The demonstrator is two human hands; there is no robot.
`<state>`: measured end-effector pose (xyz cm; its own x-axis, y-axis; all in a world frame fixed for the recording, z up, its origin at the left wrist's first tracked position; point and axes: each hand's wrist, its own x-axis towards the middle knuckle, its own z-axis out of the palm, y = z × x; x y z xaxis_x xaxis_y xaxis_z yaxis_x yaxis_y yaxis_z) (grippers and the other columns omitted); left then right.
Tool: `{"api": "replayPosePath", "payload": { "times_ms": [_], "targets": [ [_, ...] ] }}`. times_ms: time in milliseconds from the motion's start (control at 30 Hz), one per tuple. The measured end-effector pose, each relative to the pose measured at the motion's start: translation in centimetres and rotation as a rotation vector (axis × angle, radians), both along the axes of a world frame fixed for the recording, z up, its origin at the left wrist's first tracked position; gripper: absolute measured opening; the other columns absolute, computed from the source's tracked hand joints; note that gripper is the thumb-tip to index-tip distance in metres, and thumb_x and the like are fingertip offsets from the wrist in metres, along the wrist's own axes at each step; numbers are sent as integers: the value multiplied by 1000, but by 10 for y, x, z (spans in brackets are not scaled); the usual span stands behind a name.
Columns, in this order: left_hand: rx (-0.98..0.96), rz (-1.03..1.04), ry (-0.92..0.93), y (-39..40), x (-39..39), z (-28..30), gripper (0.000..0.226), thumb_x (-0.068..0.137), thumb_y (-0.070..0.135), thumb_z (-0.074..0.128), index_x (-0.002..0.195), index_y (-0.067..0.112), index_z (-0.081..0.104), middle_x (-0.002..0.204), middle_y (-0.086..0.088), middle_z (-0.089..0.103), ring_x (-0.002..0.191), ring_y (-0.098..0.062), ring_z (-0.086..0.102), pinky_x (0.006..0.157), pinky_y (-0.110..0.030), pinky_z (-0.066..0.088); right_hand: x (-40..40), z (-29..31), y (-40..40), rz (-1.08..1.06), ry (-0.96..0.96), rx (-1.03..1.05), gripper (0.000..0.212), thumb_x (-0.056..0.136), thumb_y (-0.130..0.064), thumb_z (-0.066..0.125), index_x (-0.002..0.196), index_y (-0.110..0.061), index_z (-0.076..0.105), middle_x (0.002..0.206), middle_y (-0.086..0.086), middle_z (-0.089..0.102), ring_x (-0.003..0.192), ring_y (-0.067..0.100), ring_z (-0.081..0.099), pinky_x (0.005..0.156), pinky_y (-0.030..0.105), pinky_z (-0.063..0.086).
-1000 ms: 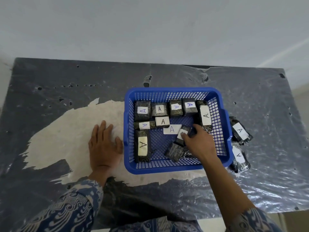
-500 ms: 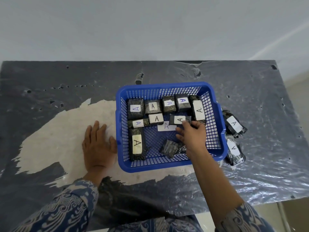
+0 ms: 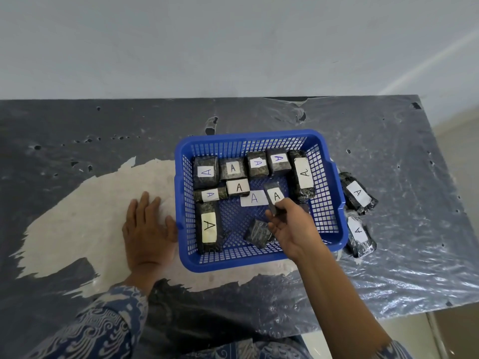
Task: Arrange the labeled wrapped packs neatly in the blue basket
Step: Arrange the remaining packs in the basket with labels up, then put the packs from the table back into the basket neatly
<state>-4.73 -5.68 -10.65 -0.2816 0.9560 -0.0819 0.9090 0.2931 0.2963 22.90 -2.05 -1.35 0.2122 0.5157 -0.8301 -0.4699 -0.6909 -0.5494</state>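
The blue basket (image 3: 181, 177) sits mid-table and holds several dark wrapped packs with white "A" labels. A row of them runs along its far wall, a long pack (image 3: 302, 177) stands by the right wall and another (image 3: 208, 226) by the left. My right hand (image 3: 293, 229) reaches into the basket and pinches a small labeled pack (image 3: 274, 195), tilted above the basket floor. A loose white "A" label (image 3: 252, 198) lies beside it. An unlabeled dark pack (image 3: 258, 233) lies near the front. My left hand (image 3: 147, 226) rests flat on the table left of the basket.
Two more labeled packs (image 3: 359, 194) (image 3: 359, 233) lie on the table just right of the basket. The table is covered in torn grey plastic film with a pale patch (image 3: 77, 218) to the left. The table's right edge is close by.
My right hand has lifted the small labeled pack off the basket floor and drawn it slightly toward me, tilting it. My left hand has stayed flat on the table.
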Motion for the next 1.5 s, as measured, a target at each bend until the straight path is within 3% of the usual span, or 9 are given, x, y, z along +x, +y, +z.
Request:
{"api": "replayPosePath", "payload": {
  "times_ms": [267, 367, 533, 667, 833, 1067, 1267, 1400, 1500],
  "targets": [
    [3, 4, 4, 0, 2, 1, 65, 96, 46, 27, 144, 8, 46, 158, -14, 38, 149, -34, 27, 117, -55, 31, 25, 20, -5, -148, 149, 128, 11, 94, -19, 62, 100, -10, 63, 94, 8, 70, 88, 23, 68, 72, 31, 56],
    [1, 5, 4, -1, 0, 0, 65, 96, 46, 27, 145, 9, 46, 158, -14, 37, 149, -34, 27, 117, -54, 31, 35, 20, -5, -55, 23, 128, 12, 92, -25, 67, 98, -14, 66, 89, 2, 71, 80, 15, 65, 69, 29, 52],
    [-2, -1, 11, -1, 0, -2, 63, 95, 46, 30, 144, 9, 46, 158, -14, 37, 149, -35, 28, 116, -55, 32, 11, -2, 7, 202, -40, -116, 20, 97, -20, 62, 113, -8, 64, 108, 10, 72, 89, 19, 73, 50, 26, 53],
    [-5, -7, 31, -1, 0, -3, 61, 95, 44, 37, 144, 9, 45, 158, -15, 37, 149, -35, 28, 116, -54, 32, -5, -20, 26, 75, -8, -182, 14, 100, -16, 59, 110, -8, 64, 87, 7, 71, 71, 15, 73, 38, 22, 48],
    [18, -22, 34, -2, -1, -3, 61, 94, 41, 40, 143, 5, 47, 156, -18, 39, 147, -38, 30, 116, -55, 32, -16, -32, 41, -10, -49, -183, 16, 94, -20, 69, 85, -7, 66, 53, 2, 69, 44, 7, 65, 34, 18, 42],
    [5, 10, 1, 0, 0, -3, 61, 92, 42, 40, 144, 9, 46, 158, -13, 37, 149, -34, 27, 114, -56, 33, -26, -37, 45, -44, -141, -164, 16, 92, -21, 72, 89, -5, 69, 66, 5, 74, 50, 7, 70, 38, 20, 47],
    [3, 4, -1, 0, 0, -3, 62, 92, 42, 41, 144, 9, 46, 158, -14, 37, 149, -34, 27, 114, -57, 33, -29, -37, 42, -61, -198, -137, 24, 93, -24, 71, 107, -5, 64, 74, 6, 74, 55, 10, 72, 42, 24, 49],
    [13, 10, -3, -1, -1, -4, 62, 93, 44, 38, 143, 9, 46, 158, -14, 37, 149, -34, 27, 114, -56, 33, -22, -22, 35, 7, -179, -152, 30, 90, -34, 74, 80, -7, 64, 50, -2, 66, 40, 10, 59, 44, 26, 47],
    [15, 0, 10, 0, -1, -5, 61, 93, 43, 40, 144, 10, 46, 158, -13, 37, 149, -34, 28, 114, -55, 33, 8, -2, 15, 101, -242, -27, 30, 94, -39, 66, 81, -13, 60, 51, -6, 60, 42, 8, 51, 42, 24, 43]
  ]
}}
